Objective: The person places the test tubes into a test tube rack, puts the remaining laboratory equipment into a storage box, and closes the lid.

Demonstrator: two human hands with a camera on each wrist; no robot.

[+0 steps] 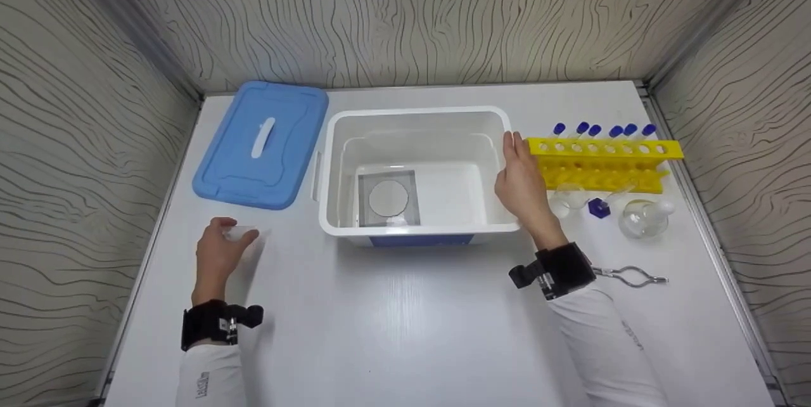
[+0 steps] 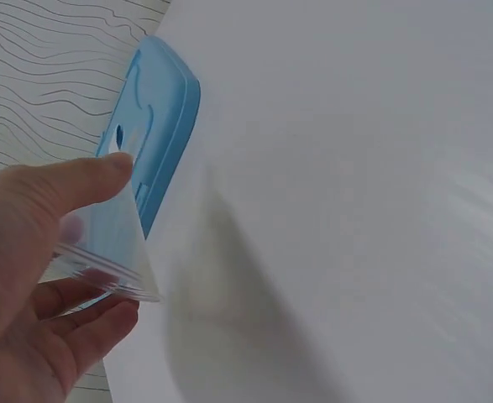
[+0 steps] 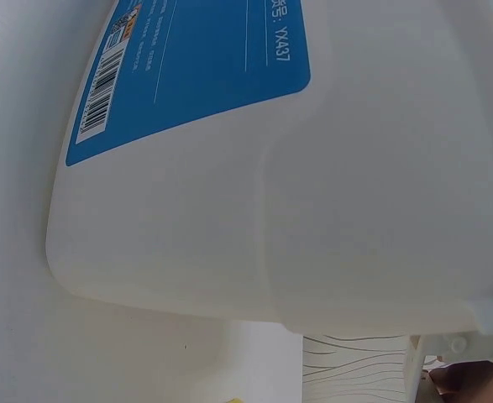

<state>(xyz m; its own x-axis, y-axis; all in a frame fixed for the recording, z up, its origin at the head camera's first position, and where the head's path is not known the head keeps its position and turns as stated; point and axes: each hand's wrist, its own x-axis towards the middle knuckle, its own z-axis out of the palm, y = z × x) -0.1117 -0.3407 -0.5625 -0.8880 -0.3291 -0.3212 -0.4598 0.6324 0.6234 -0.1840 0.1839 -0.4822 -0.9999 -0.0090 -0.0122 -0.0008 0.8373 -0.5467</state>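
Observation:
My left hand (image 1: 218,258) pinches a clear plastic piece (image 2: 112,239) with a ridged edge between thumb and fingers, above the table left of the bin. Its exact kind is hard to make out. My right hand (image 1: 523,188) rests on the right rim of a white plastic bin (image 1: 412,231), two fingers lying straight along the edge; in the right wrist view only a dark part of it shows behind the bin's handle (image 3: 460,346). On the bin's floor, at the left, lies a grey square wire gauze (image 1: 408,188) with a white round centre.
A blue lid (image 1: 237,160) with a white handle lies at the back left. To the right stand a yellow rack (image 1: 602,148) of blue-capped test tubes, a small glass vessel (image 1: 567,201), a lying item with a blue hexagonal base (image 1: 599,207), a white-capped round glass bottle (image 1: 643,222) and metal tongs (image 1: 633,276).

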